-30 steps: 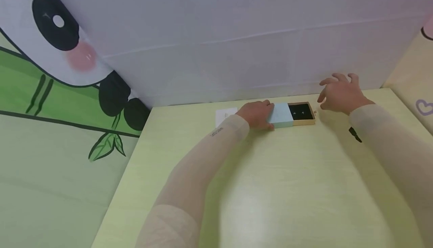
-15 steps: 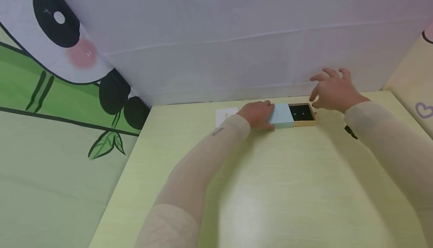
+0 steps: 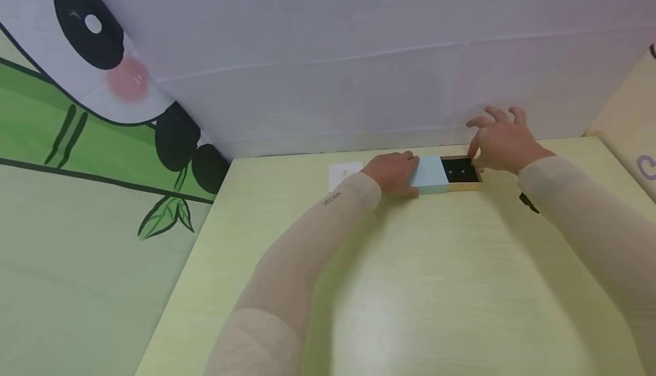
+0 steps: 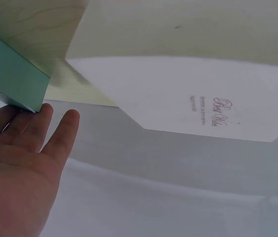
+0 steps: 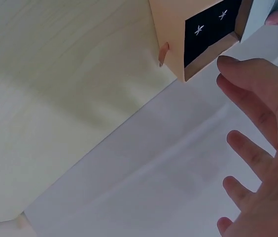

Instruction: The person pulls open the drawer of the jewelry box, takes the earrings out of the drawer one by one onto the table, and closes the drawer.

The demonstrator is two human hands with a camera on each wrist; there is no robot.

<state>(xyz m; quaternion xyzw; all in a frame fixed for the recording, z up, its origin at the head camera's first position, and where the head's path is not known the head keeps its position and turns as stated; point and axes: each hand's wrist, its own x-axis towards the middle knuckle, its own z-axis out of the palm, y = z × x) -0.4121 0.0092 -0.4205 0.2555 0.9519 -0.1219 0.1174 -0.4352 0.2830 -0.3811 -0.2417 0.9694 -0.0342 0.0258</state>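
A small light-blue sliding jewelry box [image 3: 429, 174] lies near the table's back edge, its tan inner tray [image 3: 465, 186] pulled out to the right. On the tray's black pad [image 5: 210, 34] sit two tiny star-shaped pieces [image 5: 199, 30]. My left hand [image 3: 389, 174] grips the sleeve's left end, thumb in front and fingers behind. Over the tray's right end hovers my right hand [image 3: 504, 145]; thumb and index finger come near each other, the other fingers spread. Nothing shows between them in the right wrist view. A small ribbon tab [image 5: 163, 53] sticks out from the tray's end.
A white printed card [image 3: 343, 174] lies left of the box, partly behind the left forearm. A pale cloth wall [image 3: 318, 102] rises right behind the table [image 3: 410, 285]. Printed side panels [image 3: 169, 273] stand left and right.
My right hand has moved left, with its thumb and index finger now over the tray's right end. The left hand and the box stay in place.
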